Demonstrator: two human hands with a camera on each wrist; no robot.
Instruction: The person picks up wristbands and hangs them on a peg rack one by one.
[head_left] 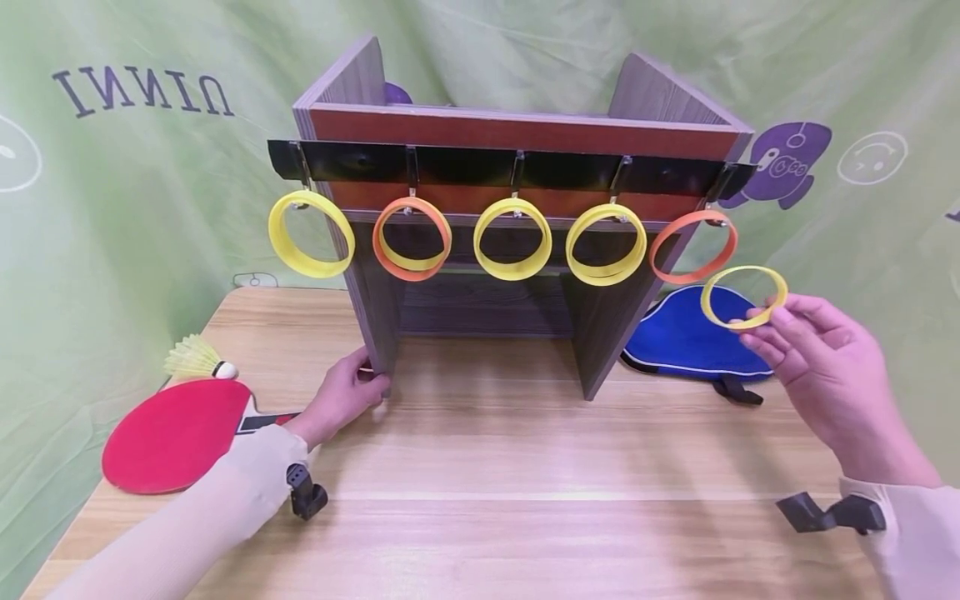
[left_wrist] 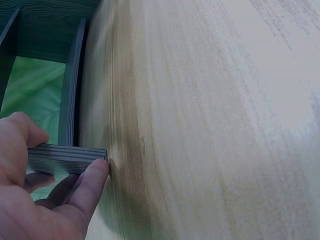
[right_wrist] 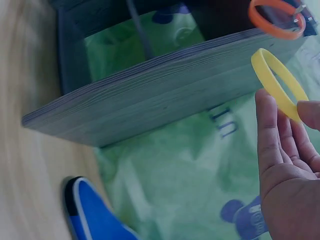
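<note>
My left hand (head_left: 341, 404) grips the bottom front corner of the left side panel (head_left: 372, 292) of a grey wood-grain shelf unit. In the left wrist view, thumb and fingers lie on either side of the panel end (left_wrist: 70, 156). My right hand (head_left: 840, 375) pinches a thin yellow ring (head_left: 706, 300) by its lower right rim, in the air to the right of the shelf. Just up and left of it hangs an orange ring (head_left: 655, 257) on the last hook of a black strip (head_left: 465, 167). Several yellow and orange rings hang from the other hooks, including a yellow ring (head_left: 277, 237) at far left.
On the wooden table (head_left: 480, 517), a red table tennis paddle (head_left: 176, 437) and a shuttlecock (head_left: 198, 360) lie left of my left hand. A blue paddle case (head_left: 682, 342) lies behind the right side of the shelf. Green printed cloth (head_left: 150, 183) hangs behind.
</note>
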